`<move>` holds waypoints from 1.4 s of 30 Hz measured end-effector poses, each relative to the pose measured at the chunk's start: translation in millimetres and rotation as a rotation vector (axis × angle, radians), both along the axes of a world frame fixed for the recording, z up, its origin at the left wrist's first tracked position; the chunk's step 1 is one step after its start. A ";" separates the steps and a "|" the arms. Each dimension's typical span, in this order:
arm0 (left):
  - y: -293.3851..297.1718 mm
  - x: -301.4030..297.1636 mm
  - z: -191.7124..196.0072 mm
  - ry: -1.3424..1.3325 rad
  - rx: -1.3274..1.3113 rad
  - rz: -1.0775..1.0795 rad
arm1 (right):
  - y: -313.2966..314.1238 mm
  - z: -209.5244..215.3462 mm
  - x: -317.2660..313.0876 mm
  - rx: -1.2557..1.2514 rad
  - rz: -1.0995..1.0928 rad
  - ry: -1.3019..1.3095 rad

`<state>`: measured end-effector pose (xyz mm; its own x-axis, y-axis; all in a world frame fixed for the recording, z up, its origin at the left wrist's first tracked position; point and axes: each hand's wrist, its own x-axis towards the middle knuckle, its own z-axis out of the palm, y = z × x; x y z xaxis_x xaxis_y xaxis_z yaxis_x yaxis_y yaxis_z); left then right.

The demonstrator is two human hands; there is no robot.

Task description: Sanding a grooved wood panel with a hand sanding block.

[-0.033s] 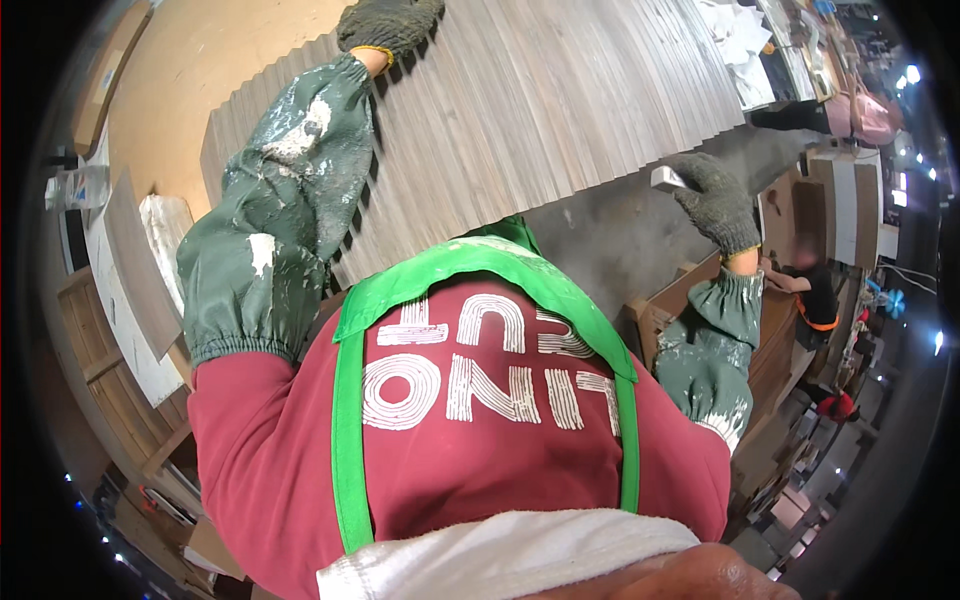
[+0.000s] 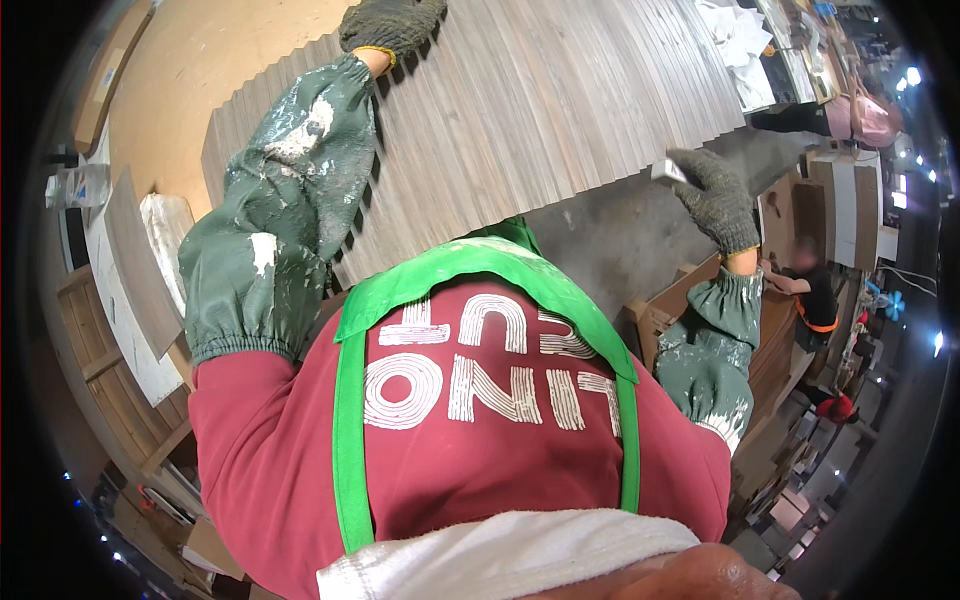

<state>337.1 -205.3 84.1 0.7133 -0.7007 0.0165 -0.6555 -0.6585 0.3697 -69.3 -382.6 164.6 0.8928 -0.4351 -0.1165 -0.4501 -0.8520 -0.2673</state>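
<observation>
Atop the grey strips, the left hand rests, its finger spread not discernible; off their near edge, the right hand pinches a white block.

We record many grey-brown wood-grain strips, lying flat and packed side by side on a tan counter. Near ends: stepped, saw-toothed edge. Far ends: partly out of view. We also note one small, pale, squared block, held in the right grip near that stepped edge; whether it touches the strips, we cannot tell.
</observation>
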 end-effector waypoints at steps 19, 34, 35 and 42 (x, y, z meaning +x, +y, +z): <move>1.0 -7.1 15.3 0.015 -0.069 0.070 | -48.7 -37.7 210.5 -0.385 -0.071 -0.084; -0.5 -3.3 8.4 -0.067 -0.131 0.032 | -71.1 -6.9 222.3 -0.376 0.035 0.074; -1.7 -3.1 9.8 -0.059 -0.116 0.030 | -63.6 -6.3 208.1 -0.385 0.036 0.105; -1.3 -7.3 8.6 -0.064 -0.124 0.037 | -76.1 -27.4 221.3 -0.522 0.107 -0.061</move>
<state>329.8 -206.6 92.7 0.7330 -0.6640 0.1474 -0.6566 -0.6343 0.4081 152.0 -458.7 137.2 0.9337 -0.3275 0.1444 -0.3504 -0.9188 0.1816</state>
